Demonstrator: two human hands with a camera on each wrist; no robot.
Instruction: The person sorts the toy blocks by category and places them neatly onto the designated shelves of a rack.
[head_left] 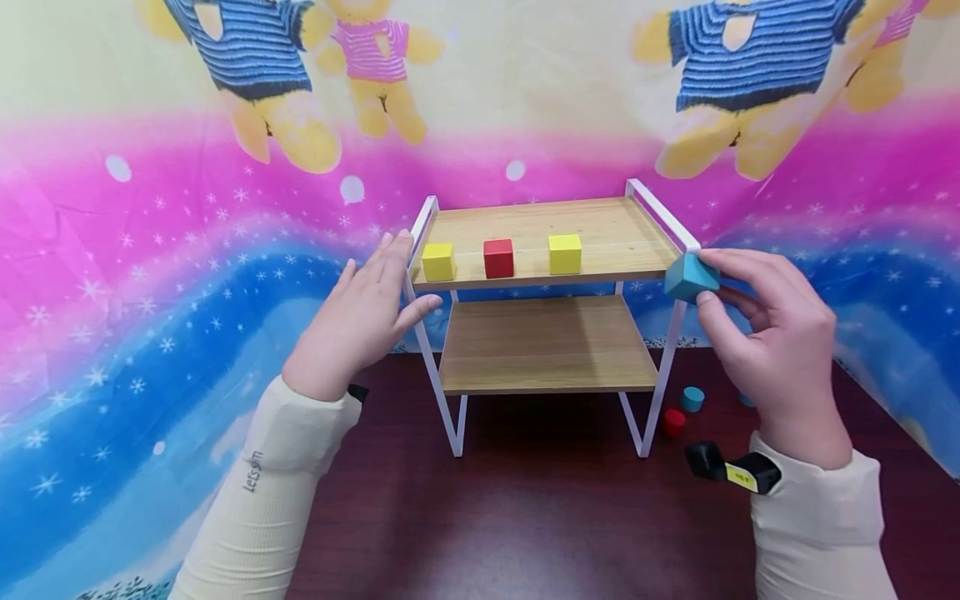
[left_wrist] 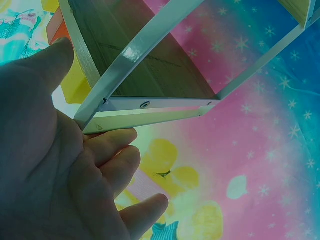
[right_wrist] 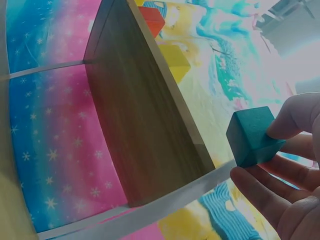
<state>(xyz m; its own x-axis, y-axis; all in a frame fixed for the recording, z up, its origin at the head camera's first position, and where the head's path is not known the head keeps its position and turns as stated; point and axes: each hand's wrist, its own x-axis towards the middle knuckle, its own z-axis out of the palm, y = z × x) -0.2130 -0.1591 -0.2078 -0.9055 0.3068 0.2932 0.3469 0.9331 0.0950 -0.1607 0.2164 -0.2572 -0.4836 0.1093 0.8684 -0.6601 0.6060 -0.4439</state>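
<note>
Between the thumb and fingers of my right hand [head_left: 783, 333] a blue cube [head_left: 692, 278] is pinched, just off the right front corner of the shelf's top board [head_left: 525, 218]. The right wrist view shows the same blue cube [right_wrist: 254, 135] beside the board's edge. My left hand [head_left: 360, 312] is at the left front corner, fingers extended, holding nothing; in the left wrist view its fingers [left_wrist: 112, 145] lie by the white frame [left_wrist: 135, 55]. Along the front edge of the top board stand a yellow cube [head_left: 438, 262], a red cube [head_left: 498, 259] and another yellow cube [head_left: 565, 254].
A lower wooden shelf [head_left: 547, 346] sits under the top board, between white metal legs [head_left: 660, 392]. On the dark floor [head_left: 480, 500] at right lie a blue cylinder [head_left: 692, 398] and a red cylinder [head_left: 673, 422]. A printed cloth [head_left: 517, 125] hangs behind the shelf.
</note>
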